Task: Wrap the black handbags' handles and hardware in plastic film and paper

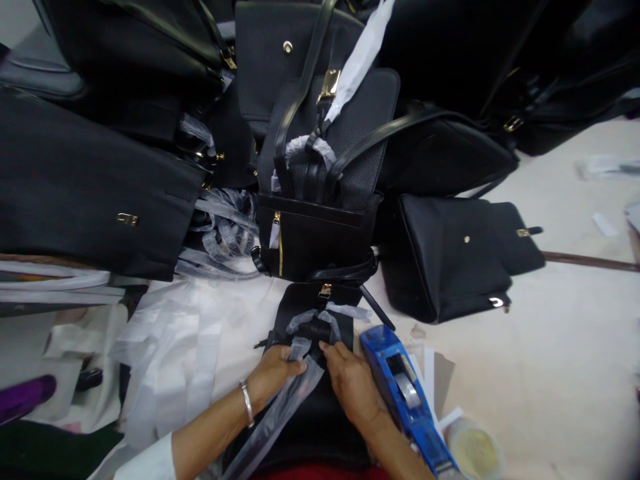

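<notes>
A black bag (pixel 336 420) lies in front of me, its gold clasp (pixel 325 291) at the far end. My left hand (pixel 276 375) wears a silver bangle and is closed on a strip of clear plastic wrap (pixel 287 408), whose long tail hangs down toward me over the bag. Close by on the right, my right hand (pixel 350 383) has its fingers curled and pinched at a dark strap of the bag; the fingertips partly hide it. More wrap (pixel 330 320) is wound around the strap or handle just beyond my hands.
A blue tape dispenser (pixel 406 393) stands beside my right forearm, with a round tub (pixel 473 450) near it. Black backpacks (pixel 320 233) and other bags (pixel 460 260) crowd the far side. Plastic strips (pixel 225 227) and translucent sheets (pixel 175 360) lie on the left.
</notes>
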